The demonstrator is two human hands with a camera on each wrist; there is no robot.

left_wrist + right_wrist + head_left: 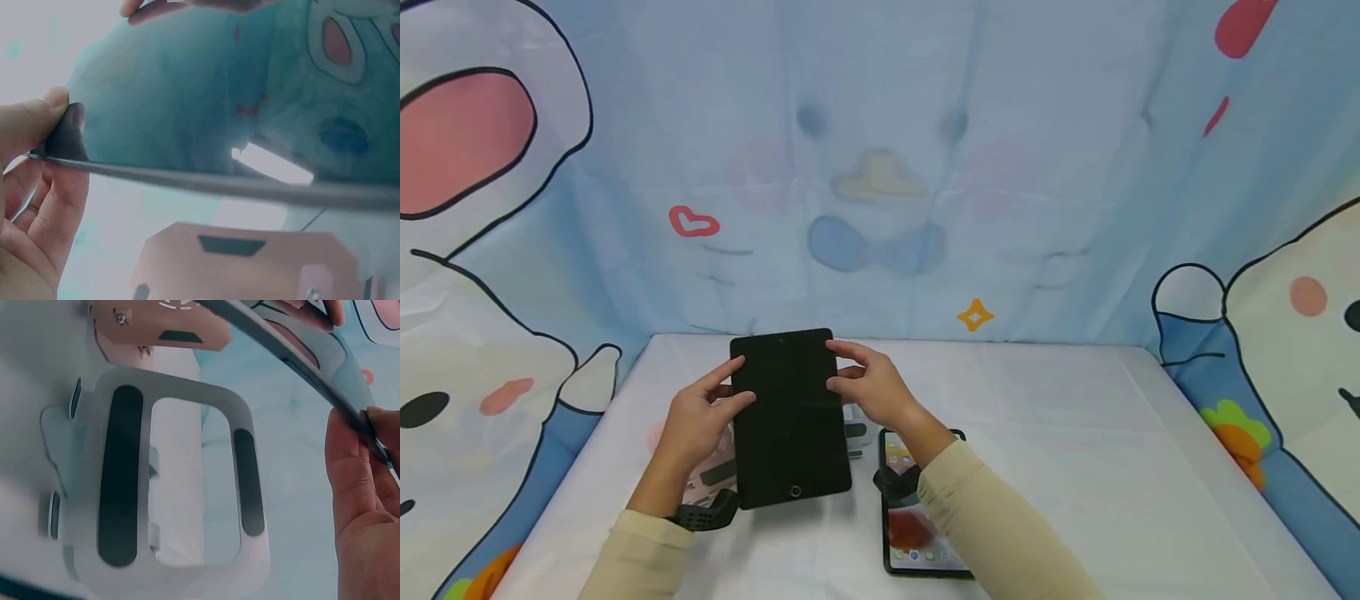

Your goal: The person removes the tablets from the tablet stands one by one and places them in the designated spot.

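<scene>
A black tablet (790,425) with a round home button stands tilted above the white table, held between two hands. My left hand (696,421) pinches its left long edge, thumb on the screen side and fingers behind, as the left wrist view shows. On the opposite edge, near the upper corner, my right hand (880,387) pinches it with thumb and fingers. Behind the tablet and partly hidden by it are a pink stand (181,262) with dark pads and a light grey stand (119,475) with two long dark pads and an open middle.
A second tablet (917,533) with a lit screen and black frame lies on the white table (1075,450), partly under my right forearm. Light blue cartoon-printed cloth (1045,167) hangs behind and along both sides of the table.
</scene>
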